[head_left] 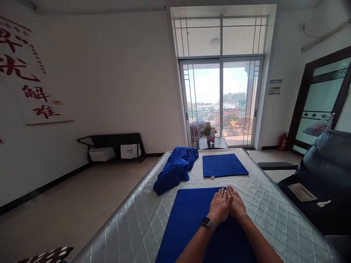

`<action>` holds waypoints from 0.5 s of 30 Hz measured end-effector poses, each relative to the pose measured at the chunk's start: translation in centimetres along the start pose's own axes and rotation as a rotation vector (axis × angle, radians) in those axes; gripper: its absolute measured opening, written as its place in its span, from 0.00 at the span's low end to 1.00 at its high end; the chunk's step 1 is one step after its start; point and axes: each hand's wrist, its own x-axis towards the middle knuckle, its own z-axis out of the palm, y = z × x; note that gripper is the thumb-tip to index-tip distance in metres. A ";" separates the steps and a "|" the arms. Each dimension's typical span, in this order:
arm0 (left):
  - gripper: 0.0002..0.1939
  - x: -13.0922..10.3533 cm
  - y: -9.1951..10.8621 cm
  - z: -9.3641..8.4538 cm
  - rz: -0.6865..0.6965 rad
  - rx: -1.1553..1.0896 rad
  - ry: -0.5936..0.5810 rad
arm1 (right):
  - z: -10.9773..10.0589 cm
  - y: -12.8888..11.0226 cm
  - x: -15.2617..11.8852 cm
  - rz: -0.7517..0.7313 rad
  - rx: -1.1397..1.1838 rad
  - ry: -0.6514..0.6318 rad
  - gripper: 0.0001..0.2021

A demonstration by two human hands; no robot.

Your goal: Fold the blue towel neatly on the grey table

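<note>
A blue cloth (186, 219) lies flat on the quilted silver mattress nearest me. My left hand (219, 205), with a watch on its wrist, rests palm down on this cloth near its far edge, fingers stretched out. Right beside it, my right hand (236, 202) also lies flat at the cloth's far right part, fingers extended. The two hands touch or nearly touch. Farther off sits a smaller folded blue cloth (225, 165) with a white tag at its near edge. To its left is a crumpled blue cloth (177, 168).
The mattress (128, 219) fills the middle. A black armchair (323, 171) holding a card stands at the right. Beyond the far end, a small table (219, 143) carries a bottle (212, 136) and a plant. A black bench (116, 140) stands by the left wall.
</note>
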 end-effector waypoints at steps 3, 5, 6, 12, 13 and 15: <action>0.41 0.1 0.3 0.7 -0.038 -0.002 0.007 | 0.1 0.2 0.0 -0.007 0.022 0.003 0.32; 0.41 -0.3 -0.7 0.5 -0.062 0.021 0.008 | 0.0 0.1 0.1 -0.008 0.044 0.008 0.32; 0.40 -0.6 -1.4 0.2 -0.073 0.037 0.009 | -0.1 0.0 0.1 -0.003 0.050 0.009 0.33; 0.40 -3.3 -7.2 -2.4 -0.181 0.148 0.014 | -0.7 -0.6 0.2 0.052 0.075 0.000 0.33; 0.41 -3.9 -8.5 -2.8 -0.202 0.164 0.013 | -0.7 -0.6 0.1 0.051 0.078 -0.003 0.33; 0.42 -5.1 -11.2 -3.6 -0.245 0.196 0.013 | -0.9 -0.6 0.0 0.045 0.079 -0.009 0.33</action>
